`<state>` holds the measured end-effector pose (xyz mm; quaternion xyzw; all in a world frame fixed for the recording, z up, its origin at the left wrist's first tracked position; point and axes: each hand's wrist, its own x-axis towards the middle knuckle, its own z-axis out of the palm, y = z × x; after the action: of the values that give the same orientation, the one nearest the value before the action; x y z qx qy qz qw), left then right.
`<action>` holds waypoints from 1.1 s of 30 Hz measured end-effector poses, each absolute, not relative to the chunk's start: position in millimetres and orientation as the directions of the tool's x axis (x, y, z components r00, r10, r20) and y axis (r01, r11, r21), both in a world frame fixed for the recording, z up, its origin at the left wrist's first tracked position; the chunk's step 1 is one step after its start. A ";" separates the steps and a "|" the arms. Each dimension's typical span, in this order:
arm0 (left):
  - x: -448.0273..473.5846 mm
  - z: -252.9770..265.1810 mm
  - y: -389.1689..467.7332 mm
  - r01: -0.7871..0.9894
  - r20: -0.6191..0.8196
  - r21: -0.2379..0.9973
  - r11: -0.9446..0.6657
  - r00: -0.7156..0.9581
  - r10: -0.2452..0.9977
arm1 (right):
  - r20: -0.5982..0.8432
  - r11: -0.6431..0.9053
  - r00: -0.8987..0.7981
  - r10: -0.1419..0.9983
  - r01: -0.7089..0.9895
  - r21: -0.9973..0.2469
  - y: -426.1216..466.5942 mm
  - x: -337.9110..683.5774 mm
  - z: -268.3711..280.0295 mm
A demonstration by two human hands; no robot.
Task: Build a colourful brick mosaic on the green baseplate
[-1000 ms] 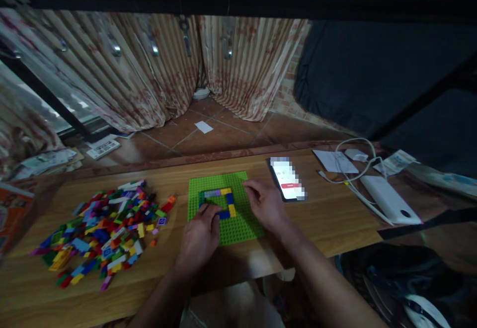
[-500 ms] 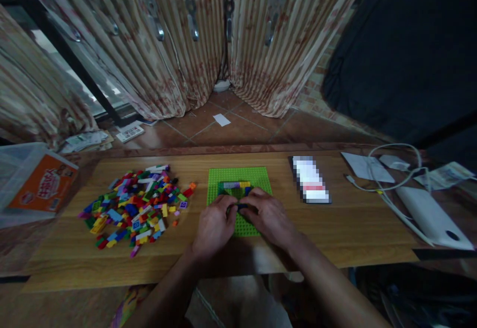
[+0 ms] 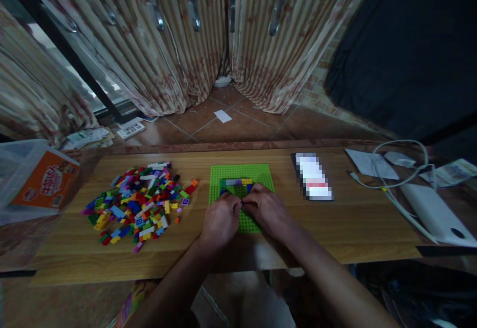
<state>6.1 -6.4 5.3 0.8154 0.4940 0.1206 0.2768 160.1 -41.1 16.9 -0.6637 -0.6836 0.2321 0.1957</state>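
A green studded baseplate [image 3: 216,171] lies on the wooden table in front of me. On it stands a row of toy bricks [image 3: 238,182] in green, grey, purple and yellow, with blue bricks at both ends running toward me. My left hand [image 3: 221,218] and my right hand [image 3: 266,208] meet over the plate's near half, fingertips pinched together. Between them a small dark brick [image 3: 242,203] is mostly hidden by the fingers. A large heap of loose, many-coloured bricks [image 3: 137,204] lies to the left of the plate.
A phone [image 3: 315,176] with a blurred screen lies right of the plate. Farther right are a white power bank [image 3: 439,216], a coiled cable [image 3: 402,189] and papers [image 3: 372,163]. At the far left stands a clear plastic box [image 3: 22,154] with an orange label.
Both hands have stayed together over the plate, and the dark brick between the fingertips shows less than before. The view has shifted slightly.
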 end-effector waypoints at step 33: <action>-157.3 38.6 66.0 0.598 0.055 0.776 -0.201 0.253 0.966 | 0.176 0.208 -0.128 0.976 0.788 -0.580 -43.5 180.8 -9.4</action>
<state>-157.3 66.0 38.6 0.7215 0.5419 0.2825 0.3256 180.8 -43.5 -9.4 -0.6042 -0.7299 0.1765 0.2666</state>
